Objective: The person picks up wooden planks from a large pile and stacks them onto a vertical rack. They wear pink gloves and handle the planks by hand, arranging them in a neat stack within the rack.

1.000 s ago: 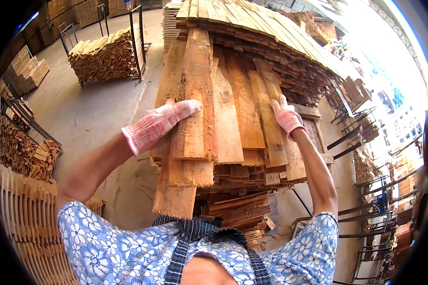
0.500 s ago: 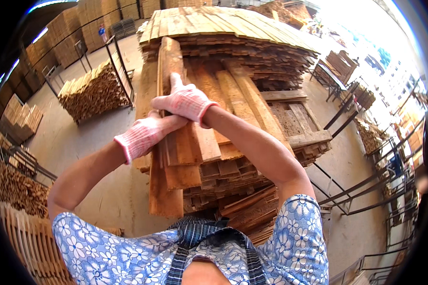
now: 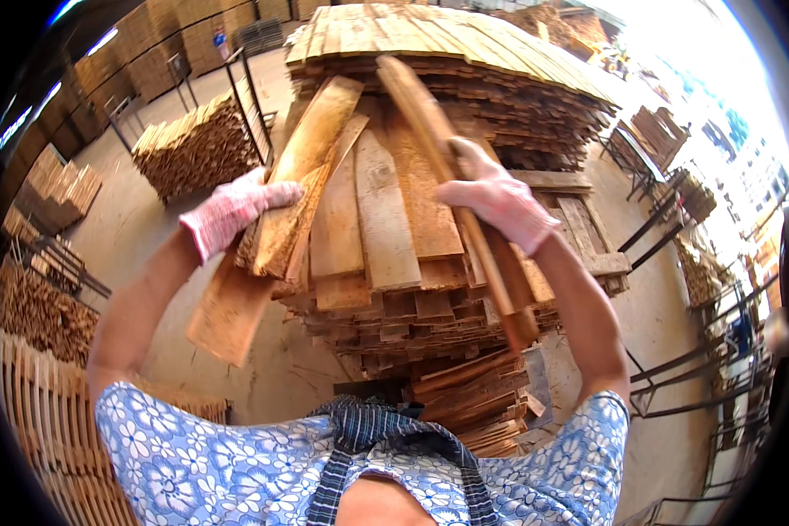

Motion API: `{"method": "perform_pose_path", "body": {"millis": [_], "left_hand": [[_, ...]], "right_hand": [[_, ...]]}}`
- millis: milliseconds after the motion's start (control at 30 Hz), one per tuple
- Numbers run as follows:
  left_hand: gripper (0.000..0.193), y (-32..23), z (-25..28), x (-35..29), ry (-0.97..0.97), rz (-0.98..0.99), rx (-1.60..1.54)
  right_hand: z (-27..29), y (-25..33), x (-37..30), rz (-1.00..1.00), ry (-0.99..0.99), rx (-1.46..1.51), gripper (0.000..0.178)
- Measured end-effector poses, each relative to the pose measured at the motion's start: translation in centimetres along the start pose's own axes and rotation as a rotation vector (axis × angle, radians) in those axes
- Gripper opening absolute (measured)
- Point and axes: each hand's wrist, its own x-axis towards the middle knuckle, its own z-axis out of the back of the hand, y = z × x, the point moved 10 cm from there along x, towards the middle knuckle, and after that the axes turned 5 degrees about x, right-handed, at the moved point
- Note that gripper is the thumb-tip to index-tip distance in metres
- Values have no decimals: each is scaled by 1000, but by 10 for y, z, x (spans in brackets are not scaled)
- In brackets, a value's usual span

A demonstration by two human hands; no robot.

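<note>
My left hand, in a pink-and-white knit glove, is closed round the left edge of several rough wooden boards. They slant on the left side of the stack, their near ends sticking out past it. My gloved right hand grips wooden boards on the right, tipped up on edge, with the thumb across the front one. Between my hands, more loose boards lie flat, side by side, on the board stack. Parts of the fingers are hidden behind the wood.
A taller stack of pale boards stands just beyond. At the left is a rack of stacked wood. Metal frames line the right side. Short wood pieces lie low in front of me. Far off at the left stands a person.
My hands, crossed over the left boards before, have moved apart. The right hand has gone right and now holds tilted boards; boards between the hands have become exposed.
</note>
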Motion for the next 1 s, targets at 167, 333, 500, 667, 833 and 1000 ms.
{"method": "perform_pose_path", "body": {"millis": [167,333,500,667,833,1000], "left_hand": [[102,-34,18,-20,-93,69,893],[105,-21,-26,3,-18,129,1325],[105,-43,-28,25,-12,232,1082],[117,-38,-37,48,66,217,999],[102,-45,-80,60,32,119,1243],[109,-48,-98,81,57,13,1289]], "right_hand": [[70,-71,-5,-322,-65,-210,100],[103,-151,23,-296,-7,-452,87],[102,-185,47,-189,-78,-464,66],[107,-211,42,-134,-117,-369,63],[90,-195,44,-142,-114,-351,65],[92,-197,47,-244,-111,-469,63]]}}
